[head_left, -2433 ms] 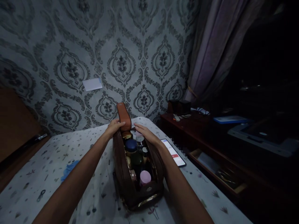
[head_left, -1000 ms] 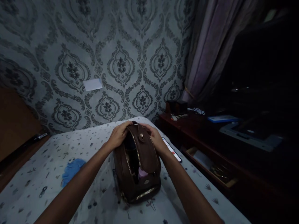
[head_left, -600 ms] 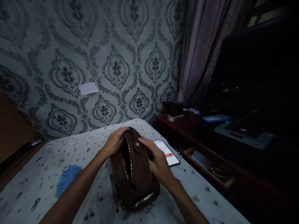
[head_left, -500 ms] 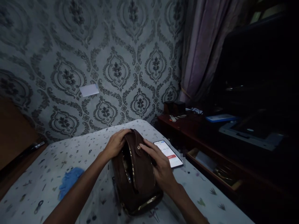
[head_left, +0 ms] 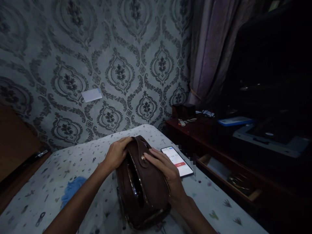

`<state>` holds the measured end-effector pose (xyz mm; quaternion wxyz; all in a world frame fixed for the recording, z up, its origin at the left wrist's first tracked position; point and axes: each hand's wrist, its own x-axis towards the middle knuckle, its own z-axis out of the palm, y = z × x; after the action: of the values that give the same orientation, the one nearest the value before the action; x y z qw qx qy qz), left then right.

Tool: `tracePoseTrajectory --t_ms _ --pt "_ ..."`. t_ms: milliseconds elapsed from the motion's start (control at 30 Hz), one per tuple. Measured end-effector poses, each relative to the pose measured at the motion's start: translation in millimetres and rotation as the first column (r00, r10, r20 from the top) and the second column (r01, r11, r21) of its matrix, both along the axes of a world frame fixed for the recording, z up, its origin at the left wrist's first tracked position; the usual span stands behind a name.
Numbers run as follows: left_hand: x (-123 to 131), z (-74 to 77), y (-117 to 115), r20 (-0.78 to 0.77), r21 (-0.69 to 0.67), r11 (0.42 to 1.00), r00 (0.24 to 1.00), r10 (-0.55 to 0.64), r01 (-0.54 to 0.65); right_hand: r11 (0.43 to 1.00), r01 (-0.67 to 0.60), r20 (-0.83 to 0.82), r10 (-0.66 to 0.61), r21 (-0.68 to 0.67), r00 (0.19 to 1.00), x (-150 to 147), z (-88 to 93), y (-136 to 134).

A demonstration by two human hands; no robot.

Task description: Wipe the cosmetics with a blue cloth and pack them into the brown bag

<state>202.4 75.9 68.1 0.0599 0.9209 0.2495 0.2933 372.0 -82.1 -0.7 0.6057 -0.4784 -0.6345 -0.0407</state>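
A dark brown zippered bag (head_left: 154,182) rests on the patterned bedsheet in front of me, its main zip partly undone so a dark gap shows along the middle. A strap with a round metal stud crosses its far end. My left hand (head_left: 117,154) grips the far left edge of the bag, fingers curled over the rim. Along the right side lies my right hand (head_left: 168,172), fingers against the bag near the stud and thumb side hidden. Just beyond that hand is a phone (head_left: 180,162) with a lit timer-like screen. What the bag contains is too dark to make out.
A crumpled blue cloth (head_left: 73,188) lies left of my forearm on the bedsheet (head_left: 92,208). To the right, a dark red desk (head_left: 195,130) has an open drawer (head_left: 229,175) beside the bed. Patterned wallpaper (head_left: 119,71) and a curtain (head_left: 207,48) stand behind.
The bag has tilted slightly, and its near end sits a little lower in view. Both hands keep their places on it, with the right shifted slightly down along its side.
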Motion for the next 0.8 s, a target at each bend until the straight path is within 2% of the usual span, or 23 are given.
tracePoseTrajectory --t_ms 100,200,300,433,533,600,667,733,800 --pt "5.8 7.5 -3.0 -0.094 0.087 0.990 0.988 0.119 -0.111 0.998 -0.033 -0.051 0.030 -0.056 0.998 3.6 11.8 2.7" --pt "10.5 11.4 -4.5 -0.122 0.118 0.982 0.979 0.164 -0.150 0.984 -0.113 -0.176 0.087 -0.140 0.981 8.3 22.7 8.4" --pt "12.9 11.7 -6.6 -0.168 0.130 0.982 0.973 0.159 -0.138 0.960 -0.213 -0.283 0.156 -0.184 0.946 12.4 26.5 16.1" --pt "12.0 10.8 -7.7 -0.204 0.123 0.985 0.969 0.141 -0.117 0.938 -0.270 -0.357 0.181 -0.217 0.916 15.5 20.8 22.3" --pt "5.2 12.8 -3.7 -0.167 0.048 0.998 0.985 0.043 -0.035 0.938 -0.268 -0.359 0.178 -0.218 0.916 16.1 15.6 22.0" --pt "-2.9 13.9 1.1 -0.081 -0.046 0.998 0.995 -0.054 0.050 0.942 -0.250 -0.338 0.165 -0.225 0.926 15.8 13.9 20.6" --pt "-12.3 11.0 5.6 0.082 -0.171 0.980 0.993 -0.087 0.100 0.945 -0.232 -0.313 0.153 -0.231 0.937 15.3 13.5 19.3" --pt "-19.8 1.1 7.2 0.307 -0.312 0.946 0.952 0.009 0.091 0.947 -0.219 -0.298 0.144 -0.235 0.944 14.7 13.5 18.3" --pt "-22.5 -15.7 3.8 0.502 -0.454 0.889 0.840 0.205 0.054 0.946 -0.214 -0.286 0.140 -0.243 0.948 14.1 13.3 17.7"
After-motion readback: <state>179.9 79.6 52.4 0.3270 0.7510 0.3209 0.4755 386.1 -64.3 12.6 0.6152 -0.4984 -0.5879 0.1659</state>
